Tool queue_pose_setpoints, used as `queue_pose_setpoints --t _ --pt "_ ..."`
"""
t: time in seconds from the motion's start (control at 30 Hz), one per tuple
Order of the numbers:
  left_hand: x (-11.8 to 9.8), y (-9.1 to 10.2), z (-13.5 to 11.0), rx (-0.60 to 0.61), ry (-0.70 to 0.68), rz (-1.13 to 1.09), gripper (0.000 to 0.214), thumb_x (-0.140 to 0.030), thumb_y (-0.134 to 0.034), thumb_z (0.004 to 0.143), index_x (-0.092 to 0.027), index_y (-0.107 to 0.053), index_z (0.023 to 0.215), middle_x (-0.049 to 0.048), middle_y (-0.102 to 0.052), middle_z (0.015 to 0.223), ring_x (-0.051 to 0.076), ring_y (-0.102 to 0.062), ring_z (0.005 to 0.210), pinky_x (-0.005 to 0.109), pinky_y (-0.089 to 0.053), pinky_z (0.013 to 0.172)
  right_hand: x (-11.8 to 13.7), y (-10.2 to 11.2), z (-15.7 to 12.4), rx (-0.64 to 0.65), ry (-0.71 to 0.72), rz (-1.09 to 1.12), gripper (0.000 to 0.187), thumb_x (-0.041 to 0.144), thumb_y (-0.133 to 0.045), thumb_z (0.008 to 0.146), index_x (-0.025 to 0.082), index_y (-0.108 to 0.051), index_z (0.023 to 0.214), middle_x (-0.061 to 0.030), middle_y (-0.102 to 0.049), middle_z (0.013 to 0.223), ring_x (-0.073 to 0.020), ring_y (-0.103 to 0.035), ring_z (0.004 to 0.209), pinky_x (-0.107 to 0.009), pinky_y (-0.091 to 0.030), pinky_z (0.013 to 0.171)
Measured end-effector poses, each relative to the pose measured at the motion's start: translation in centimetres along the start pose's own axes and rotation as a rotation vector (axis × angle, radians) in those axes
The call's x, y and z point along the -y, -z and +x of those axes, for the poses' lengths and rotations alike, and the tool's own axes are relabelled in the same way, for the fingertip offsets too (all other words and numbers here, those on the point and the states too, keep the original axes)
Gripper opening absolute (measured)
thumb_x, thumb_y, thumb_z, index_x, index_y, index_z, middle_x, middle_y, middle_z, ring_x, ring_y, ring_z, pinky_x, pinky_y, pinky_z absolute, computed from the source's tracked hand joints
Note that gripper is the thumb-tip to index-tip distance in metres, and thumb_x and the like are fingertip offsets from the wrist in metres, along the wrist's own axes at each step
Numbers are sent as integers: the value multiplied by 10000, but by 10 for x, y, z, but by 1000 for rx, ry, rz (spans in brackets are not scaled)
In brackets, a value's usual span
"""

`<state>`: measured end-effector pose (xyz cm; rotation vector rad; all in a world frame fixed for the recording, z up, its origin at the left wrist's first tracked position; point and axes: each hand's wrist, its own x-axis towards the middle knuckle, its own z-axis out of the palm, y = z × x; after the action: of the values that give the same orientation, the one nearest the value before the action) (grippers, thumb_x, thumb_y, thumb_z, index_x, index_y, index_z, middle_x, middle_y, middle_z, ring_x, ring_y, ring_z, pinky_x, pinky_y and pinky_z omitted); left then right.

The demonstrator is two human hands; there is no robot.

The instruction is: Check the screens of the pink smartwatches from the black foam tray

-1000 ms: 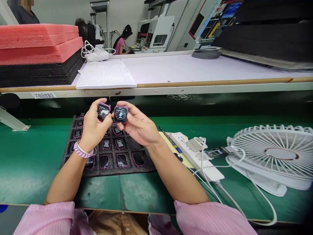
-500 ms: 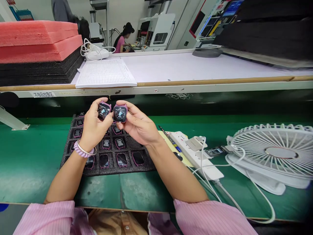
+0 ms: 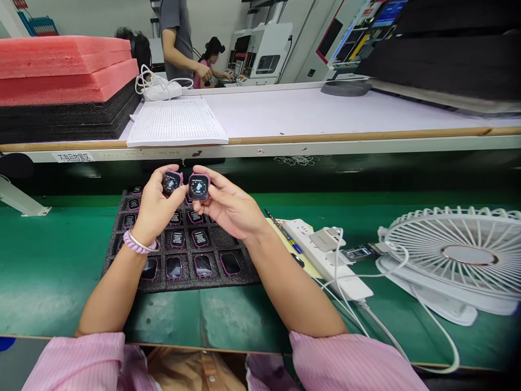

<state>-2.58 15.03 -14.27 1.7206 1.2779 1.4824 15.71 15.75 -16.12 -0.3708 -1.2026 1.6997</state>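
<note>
My left hand is closed on a purple-framed smartwatch case, its screen lit with a clock-like dial. In my right hand is a second smartwatch case of the same kind, pinched by its edges, also lit. The two watches are held side by side, faces up, with a small gap between them. Below them lies a black foam tray holding several more purple watches in its pockets. Some of those screens show white text, while the front row is dark. My hands hide part of the tray's back rows.
Right of the tray lie a pen, a white power strip with cables, and a white fan. On the shelf above are paper forms and stacked red foam. Other people are beyond the shelf.
Both watches stay in my hands and have barely shifted. Beyond the shelf, a standing person in grey has moved to the right, with an arm now showing.
</note>
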Motion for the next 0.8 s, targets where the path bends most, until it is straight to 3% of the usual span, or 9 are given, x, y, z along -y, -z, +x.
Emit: queue_pose_setpoints --t 0.13,0.23,0.43,0.63,0.8 --pt "-1 0 4 107 267 -309 582 -292 -749 841 -156 -547 1369 55 -695 999 99 -601 645 218 -508 582 3 8 3 -77 -129 40 326 242 -655 1029 229 -600 1350 -54 -739 1074 -170 -737 833 -286 -627 749" --pt "-7 0 4 122 366 -454 564 -264 -682 914 -140 -502 1433 45 -703 916 93 -616 604 204 -502 559 6 9 3 -93 -145 63 266 252 -631 1047 225 -613 1311 -66 -745 1096 -161 -732 781 -256 -605 667" --pt "-10 -1 3 147 363 -531 489 -256 -674 922 -151 -575 1389 -11 -641 822 85 -645 568 173 -503 501 6 11 3 -106 -66 1 265 352 -756 986 210 -674 1194 -25 -692 975 -126 -657 681 -218 -538 587" --pt "-9 -1 3 142 354 -564 515 -246 -683 912 -158 -547 1401 -4 -652 866 97 -673 566 177 -532 488 6 13 5 -119 -58 -48 405 430 -785 944 219 -637 1256 -23 -699 930 -158 -683 719 -255 -551 630" --pt "-10 -2 2 156 301 -564 434 -195 -702 852 -165 -580 1267 -7 -679 908 94 -698 578 181 -597 539 5 11 5 -104 -3 -42 488 383 -839 848 222 -608 1246 -8 -717 955 -140 -680 689 -253 -552 635"
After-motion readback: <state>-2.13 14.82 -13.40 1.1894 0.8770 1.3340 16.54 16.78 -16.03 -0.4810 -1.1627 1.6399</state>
